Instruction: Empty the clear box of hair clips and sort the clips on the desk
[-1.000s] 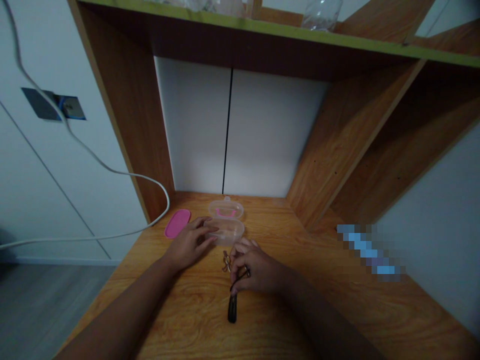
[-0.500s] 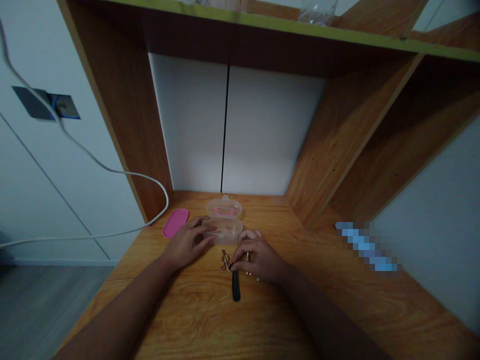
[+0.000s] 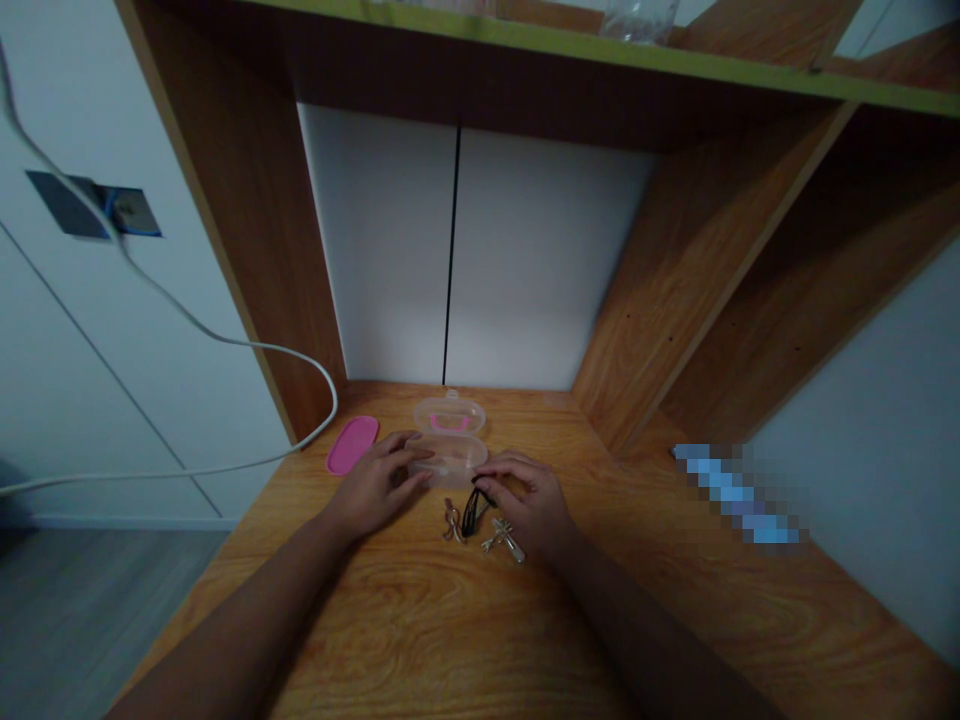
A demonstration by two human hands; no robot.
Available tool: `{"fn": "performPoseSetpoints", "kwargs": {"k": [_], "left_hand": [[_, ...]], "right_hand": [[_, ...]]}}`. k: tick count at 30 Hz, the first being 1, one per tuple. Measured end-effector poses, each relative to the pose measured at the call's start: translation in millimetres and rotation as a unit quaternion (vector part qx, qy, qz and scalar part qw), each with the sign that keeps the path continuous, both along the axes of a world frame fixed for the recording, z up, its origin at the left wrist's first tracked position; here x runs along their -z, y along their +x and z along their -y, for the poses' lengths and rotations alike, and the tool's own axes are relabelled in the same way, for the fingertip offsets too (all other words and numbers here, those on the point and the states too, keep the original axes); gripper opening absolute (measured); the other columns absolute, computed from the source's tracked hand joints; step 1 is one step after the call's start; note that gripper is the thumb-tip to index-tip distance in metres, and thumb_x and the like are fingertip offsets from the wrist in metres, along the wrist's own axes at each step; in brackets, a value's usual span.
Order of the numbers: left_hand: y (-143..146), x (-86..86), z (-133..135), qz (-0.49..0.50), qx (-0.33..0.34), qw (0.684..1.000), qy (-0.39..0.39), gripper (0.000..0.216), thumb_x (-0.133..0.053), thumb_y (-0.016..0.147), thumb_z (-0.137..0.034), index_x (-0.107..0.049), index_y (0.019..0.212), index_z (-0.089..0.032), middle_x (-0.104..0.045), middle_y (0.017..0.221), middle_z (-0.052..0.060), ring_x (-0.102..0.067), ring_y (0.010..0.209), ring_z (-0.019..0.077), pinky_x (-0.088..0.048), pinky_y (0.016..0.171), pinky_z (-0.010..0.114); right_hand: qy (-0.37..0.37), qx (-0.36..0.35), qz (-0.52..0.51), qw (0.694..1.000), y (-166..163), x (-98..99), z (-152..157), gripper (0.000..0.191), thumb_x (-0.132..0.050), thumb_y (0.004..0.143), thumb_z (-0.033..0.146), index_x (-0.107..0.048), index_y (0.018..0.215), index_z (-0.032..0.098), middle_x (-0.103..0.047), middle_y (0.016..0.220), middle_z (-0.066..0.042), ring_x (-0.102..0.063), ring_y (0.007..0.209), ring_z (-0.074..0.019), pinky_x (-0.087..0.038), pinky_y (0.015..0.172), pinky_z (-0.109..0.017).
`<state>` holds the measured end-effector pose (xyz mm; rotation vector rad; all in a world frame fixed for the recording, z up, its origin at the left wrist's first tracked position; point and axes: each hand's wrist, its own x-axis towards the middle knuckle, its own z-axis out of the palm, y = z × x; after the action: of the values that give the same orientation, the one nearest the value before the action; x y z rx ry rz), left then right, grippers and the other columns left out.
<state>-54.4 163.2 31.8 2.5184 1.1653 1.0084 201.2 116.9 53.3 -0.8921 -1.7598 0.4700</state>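
Note:
My left hand [image 3: 379, 487] lies with fingers spread against the left side of a small clear plastic box [image 3: 448, 458], whose open lid with a pink handle [image 3: 450, 417] stands behind it. My right hand [image 3: 529, 502] pinches a black hair clip [image 3: 472, 508] by its upper end, just in front of the box. A small bronze clip [image 3: 451, 522] lies to the left of the black one. A silver cross-shaped clip [image 3: 502, 538] lies on the desk beside my right palm.
A pink oval lid [image 3: 352, 444] lies at the desk's left edge [image 3: 247, 530]. A white cable [image 3: 247, 347] hangs past it from a wall socket [image 3: 112, 208]. Wooden side panels and a shelf [image 3: 570, 50] with glassware enclose the wooden desk [image 3: 450, 640].
My right hand moved forward toward the box, drawing the black clip up from the desk's middle. The silver cross-shaped clip, earlier hidden under the hand, now shows. My left hand stayed put.

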Motion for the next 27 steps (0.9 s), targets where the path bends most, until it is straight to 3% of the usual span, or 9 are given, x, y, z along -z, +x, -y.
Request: {"fn": "performPoseSetpoints", "kwargs": {"k": [3,7,11,17,22,27], "left_hand": [[2.2,-0.8,1.8,0.011,-0.002,1.0,-0.001,0.034,-0.062,0.093,-0.036,-0.064,0.125,-0.025,-0.062,0.128,0.01,-0.058,0.121,0.0275,-0.049,0.103,0.045],[11.6,-5.7,10.3,0.024,0.0,1.0,-0.008,0.046,-0.068,0.088,-0.038,-0.058,0.13,-0.025,-0.062,0.124,0.009,-0.06,0.115,0.0265,-0.051,0.098,0.042],[24.0,-9.9,19.7,0.032,0.02,0.999,-0.006,0.054,-0.07,0.086,-0.04,-0.052,0.135,-0.027,-0.062,0.128,0.009,-0.059,0.118,0.0275,-0.05,0.101,0.043],[31.3,-10.4,23.2,0.028,0.045,0.999,0.004,0.059,-0.07,0.086,-0.043,-0.048,0.138,-0.026,-0.062,0.128,0.01,-0.06,0.118,0.0283,-0.05,0.102,0.044],[24.9,-8.0,19.5,0.031,0.029,0.999,0.002,0.058,-0.069,0.088,-0.042,-0.047,0.139,-0.027,-0.063,0.129,0.01,-0.06,0.119,0.0285,-0.049,0.102,0.045],[15.7,-3.3,11.3,0.034,-0.019,0.999,0.0,0.058,-0.068,0.088,-0.042,-0.048,0.139,-0.025,-0.063,0.13,0.01,-0.061,0.118,0.0291,-0.05,0.1,0.046]], "right_hand": [[0.014,0.085,-0.086,0.993,-2.6,3.9,-2.2,0.009,-0.07,0.087,0.028,-0.075,0.089,0.021,-0.074,0.084,-0.006,-0.07,0.077,-0.0185,-0.058,0.07,-0.031],[0.041,0.178,-0.161,0.97,-1.5,7.1,-5.8,0.014,-0.068,0.089,0.03,-0.073,0.093,0.018,-0.074,0.09,-0.008,-0.071,0.082,-0.0191,-0.059,0.075,-0.033],[0.064,0.212,-0.157,0.963,0.0,5.9,-5.1,0.013,-0.07,0.088,0.031,-0.074,0.092,0.019,-0.074,0.089,-0.007,-0.07,0.081,-0.0196,-0.059,0.077,-0.034],[0.068,0.149,-0.043,0.986,-4.4,7.1,-8.6,0.007,-0.071,0.087,0.025,-0.078,0.088,0.025,-0.077,0.086,-0.004,-0.071,0.081,-0.0198,-0.057,0.08,-0.036],[0.074,0.108,0.054,0.99,4.1,2.9,-12.5,0.013,-0.071,0.087,0.027,-0.078,0.099,0.027,-0.078,0.096,-0.006,-0.068,0.095,-0.024,-0.052,0.089,-0.043],[0.059,0.027,0.156,0.986,27.2,-4.8,-8.8,0.015,-0.069,0.089,0.035,-0.076,0.083,0.023,-0.074,0.076,-0.005,-0.066,0.073,-0.0186,-0.052,0.072,-0.033]]}}
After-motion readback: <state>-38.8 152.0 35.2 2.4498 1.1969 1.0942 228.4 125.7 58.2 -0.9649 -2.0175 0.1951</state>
